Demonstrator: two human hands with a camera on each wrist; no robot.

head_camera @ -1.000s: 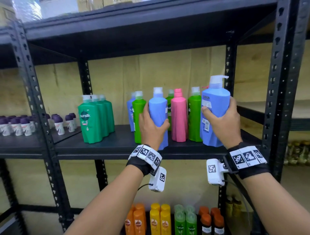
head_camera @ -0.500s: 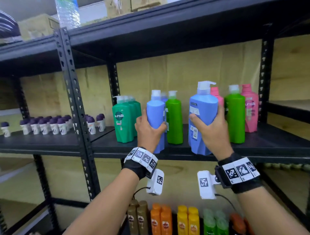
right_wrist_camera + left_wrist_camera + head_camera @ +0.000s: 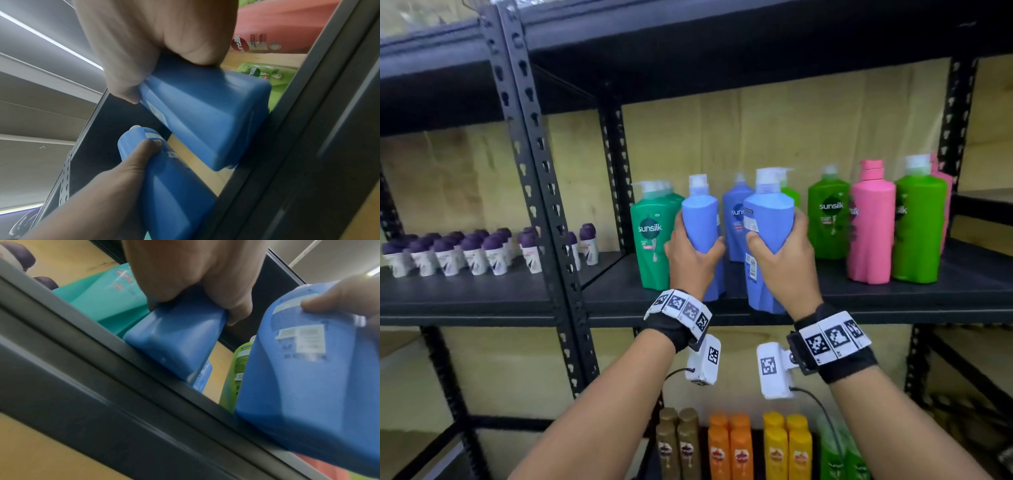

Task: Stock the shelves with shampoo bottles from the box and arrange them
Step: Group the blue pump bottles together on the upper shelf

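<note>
Two blue shampoo bottles have shifted left along the shelf (image 3: 962, 294): left hand (image 3: 693, 263) grips the slimmer blue bottle (image 3: 702, 219) beside the teal bottle (image 3: 652, 236), right hand (image 3: 782, 267) grips the wider blue bottle (image 3: 768, 222).

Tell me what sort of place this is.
Probably a shop stockroom or a mock store: black metal shelving, shampoo bottles grouped by colour, and rows of small purple-capped bottles alongside.

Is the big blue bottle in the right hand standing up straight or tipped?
Roughly upright, perhaps leaning slightly. The right hand grips the blue bottle, pump on top, its base at the shelf front edge; whether it rests there, cannot tell.
</note>
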